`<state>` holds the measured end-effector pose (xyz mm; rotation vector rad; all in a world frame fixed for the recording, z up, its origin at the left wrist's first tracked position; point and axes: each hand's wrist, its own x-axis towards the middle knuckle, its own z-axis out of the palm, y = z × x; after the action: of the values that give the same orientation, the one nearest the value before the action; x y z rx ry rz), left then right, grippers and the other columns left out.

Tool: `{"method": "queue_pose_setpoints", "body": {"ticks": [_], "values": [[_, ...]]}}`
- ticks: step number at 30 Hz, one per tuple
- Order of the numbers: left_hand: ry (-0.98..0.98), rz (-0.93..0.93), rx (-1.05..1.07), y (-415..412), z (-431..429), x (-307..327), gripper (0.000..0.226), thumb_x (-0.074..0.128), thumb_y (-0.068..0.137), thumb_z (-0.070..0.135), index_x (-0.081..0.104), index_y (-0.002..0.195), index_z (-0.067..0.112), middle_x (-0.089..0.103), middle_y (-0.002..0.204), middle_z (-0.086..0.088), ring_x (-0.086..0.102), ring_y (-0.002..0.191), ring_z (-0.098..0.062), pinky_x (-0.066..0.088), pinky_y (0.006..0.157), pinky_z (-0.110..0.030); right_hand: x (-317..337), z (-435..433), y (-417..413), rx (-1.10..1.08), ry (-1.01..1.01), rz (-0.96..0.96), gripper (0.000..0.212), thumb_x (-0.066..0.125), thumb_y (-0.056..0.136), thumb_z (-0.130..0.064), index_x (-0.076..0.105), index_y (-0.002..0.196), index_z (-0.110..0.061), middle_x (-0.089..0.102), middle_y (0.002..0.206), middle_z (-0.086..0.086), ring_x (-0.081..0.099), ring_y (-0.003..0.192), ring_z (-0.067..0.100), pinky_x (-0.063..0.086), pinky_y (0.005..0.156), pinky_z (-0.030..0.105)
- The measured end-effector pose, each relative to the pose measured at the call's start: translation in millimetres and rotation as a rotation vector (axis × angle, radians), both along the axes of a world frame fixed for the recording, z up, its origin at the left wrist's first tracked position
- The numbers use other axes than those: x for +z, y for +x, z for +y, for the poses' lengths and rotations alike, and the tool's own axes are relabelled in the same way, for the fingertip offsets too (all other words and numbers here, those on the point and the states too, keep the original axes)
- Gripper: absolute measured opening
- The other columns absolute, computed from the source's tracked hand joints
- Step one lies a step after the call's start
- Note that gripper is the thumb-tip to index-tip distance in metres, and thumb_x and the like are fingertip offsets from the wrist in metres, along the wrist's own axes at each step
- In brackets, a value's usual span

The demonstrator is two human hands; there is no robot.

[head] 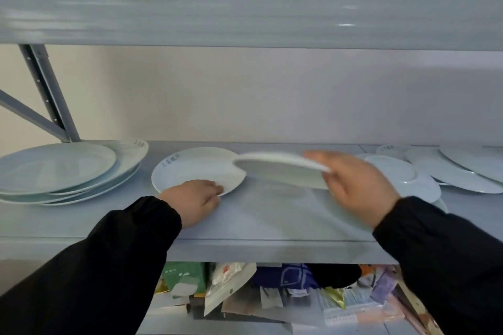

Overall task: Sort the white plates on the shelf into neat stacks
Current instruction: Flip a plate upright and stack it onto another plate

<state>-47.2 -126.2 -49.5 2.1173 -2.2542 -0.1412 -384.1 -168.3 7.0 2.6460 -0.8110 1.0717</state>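
A white plate point(190, 171) with blue lettering lies flat mid-shelf; my left hand point(194, 200) rests on its near rim, fingers curled over the edge. My right hand point(356, 185) grips a second white plate point(280, 168) by its right rim and holds it tilted in the air, overlapping the flat plate's right edge. A stack of larger white plates point(62, 171) sits at the shelf's left end. Several white plates point(446, 171) lie loosely overlapped at the right end.
The grey shelf point(258, 226) has an upper shelf beam point(245, 16) close overhead and a slanted metal upright point(46, 90) at the back left. Bags and packets point(245, 291) fill the level below. Boxes stand on the top level.
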Motion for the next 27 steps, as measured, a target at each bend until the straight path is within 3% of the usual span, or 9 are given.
{"method": "queue_pose_setpoints", "body": {"ticks": [3,6,9,11,16,19,21,25,27], "values": [[0.009,-0.028,-0.024,-4.2,2.1,-3.7,0.049,0.031,0.104,0.035,0.029,0.153,0.032,0.026,0.160,0.007,0.022,0.147,-0.013,0.017,0.120,-0.033,27.5,-17.1,7.6,-0.110,0.165,-0.371,0.032,0.046,0.102,-0.012,0.059,0.131,-0.011,0.061,0.113,-0.007,0.052,0.095,0.000,0.032,0.082,-0.001],[-0.008,-0.025,-0.074,-15.5,6.7,-3.4,0.049,0.031,0.104,0.032,0.028,0.153,0.033,0.026,0.161,0.008,0.022,0.147,-0.013,0.015,0.121,-0.032,41.3,-29.6,29.7,-0.167,0.501,-0.678,0.023,0.043,0.099,-0.014,0.062,0.110,-0.021,0.065,0.098,-0.004,0.057,0.086,0.014,0.045,0.072,0.018],[-0.020,-0.035,-0.134,-33.9,17.2,-1.0,0.049,0.031,0.104,0.034,0.028,0.153,0.033,0.026,0.160,0.009,0.023,0.146,-0.013,0.017,0.120,-0.031,36.2,-44.2,55.7,-0.131,0.832,-0.966,0.029,0.042,0.088,-0.004,0.062,0.084,-0.025,0.066,0.087,0.003,0.065,0.088,0.028,0.055,0.078,0.038],[-0.044,-0.035,-0.174,-42.8,27.2,2.9,0.050,0.035,0.102,0.039,0.031,0.152,0.033,0.033,0.157,0.009,0.030,0.143,-0.013,0.023,0.117,-0.030,26.0,-50.0,70.7,-0.116,1.033,-1.050,0.035,0.039,0.086,0.000,0.067,0.088,-0.021,0.070,0.096,0.009,0.067,0.093,0.031,0.058,0.078,0.044],[-0.317,0.079,-0.060,-15.5,53.2,34.7,0.050,0.036,0.092,0.056,0.051,0.135,0.036,0.057,0.135,0.014,0.053,0.120,-0.010,0.043,0.098,-0.028,-5.2,-56.2,97.0,-0.146,1.290,-0.998,0.038,0.037,0.091,0.007,0.066,0.088,-0.018,0.070,0.089,0.009,0.067,0.083,0.031,0.058,0.079,0.050],[-0.377,0.132,0.045,20.4,59.5,39.9,0.054,0.030,0.086,0.061,0.058,0.125,0.036,0.061,0.122,0.015,0.059,0.107,-0.009,0.048,0.092,-0.032,-18.3,-61.2,104.8,-0.207,1.340,-0.927,0.035,0.035,0.091,0.007,0.064,0.102,-0.010,0.068,0.095,0.014,0.067,0.086,0.035,0.058,0.076,0.050],[-0.379,0.139,0.095,37.9,62.8,37.5,0.044,0.037,0.091,0.056,0.059,0.123,0.036,0.061,0.119,0.017,0.060,0.104,-0.008,0.048,0.091,-0.032,-22.8,-64.2,109.0,-0.253,1.328,-0.871,0.033,0.036,0.090,0.003,0.059,0.108,-0.011,0.066,0.102,0.015,0.065,0.092,0.036,0.059,0.075,0.047],[-0.397,0.163,0.152,54.5,65.6,31.3,0.029,0.046,0.096,0.044,0.060,0.120,0.036,0.062,0.116,0.017,0.059,0.104,-0.007,0.048,0.090,-0.031,-30.2,-78.6,110.0,-0.396,1.240,-0.643,0.034,0.042,0.085,-0.006,0.057,0.115,-0.002,0.065,0.105,0.018,0.063,0.099,0.038,0.055,0.090,0.053],[-0.396,0.183,0.172,57.6,65.4,28.9,0.029,0.045,0.096,0.043,0.061,0.119,0.035,0.062,0.117,0.018,0.059,0.104,-0.006,0.048,0.089,-0.028,-35.3,-82.4,109.2,-0.441,1.277,-0.605,0.032,0.043,0.086,-0.004,0.055,0.114,0.005,0.063,0.107,0.020,0.061,0.101,0.037,0.052,0.094,0.045]]}}
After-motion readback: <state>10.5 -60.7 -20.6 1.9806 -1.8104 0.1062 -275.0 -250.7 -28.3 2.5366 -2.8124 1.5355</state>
